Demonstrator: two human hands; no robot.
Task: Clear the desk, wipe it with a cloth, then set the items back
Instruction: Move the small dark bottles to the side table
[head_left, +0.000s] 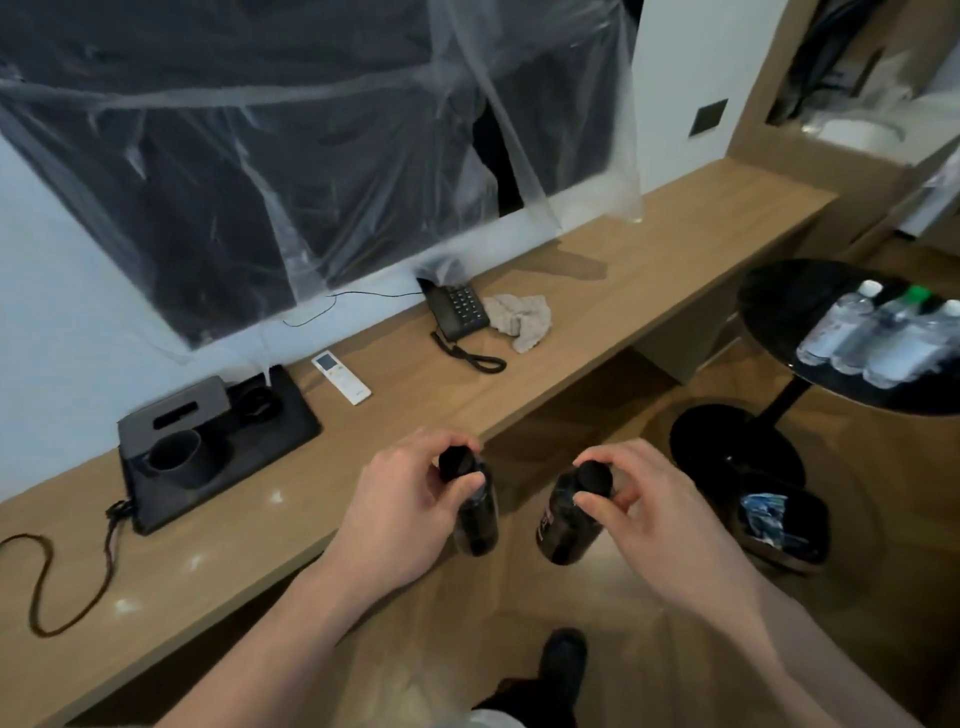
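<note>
- Hands come first, nearest to me: my left hand (410, 499) pinches the cap end of a dark bottle (477, 519), fingers curled round its top, the bottle hanging below.
- Just beside it, my right hand (649, 514) grips a second dark bottle (569, 525) the same way, fingertips curled round its black cap.
- Both bottles hang over the floor, just off the front edge of the wooden desk (415, 415).
- Below my hands, my dark shoe (563, 660) stands on the wood floor.
- Left of my left hand, on the desk, sits a black tray (270, 441) holding a dark cup (176, 457); a dark cord (47, 582) loops nearby.
- Beyond my hands lies a white remote (342, 377).
- Farther on, a black telephone (458, 312) touches a crumpled beige cloth (522, 319).
- Right of my right hand, a round black side table (779, 312) carries clear water bottles (878, 338).
</note>
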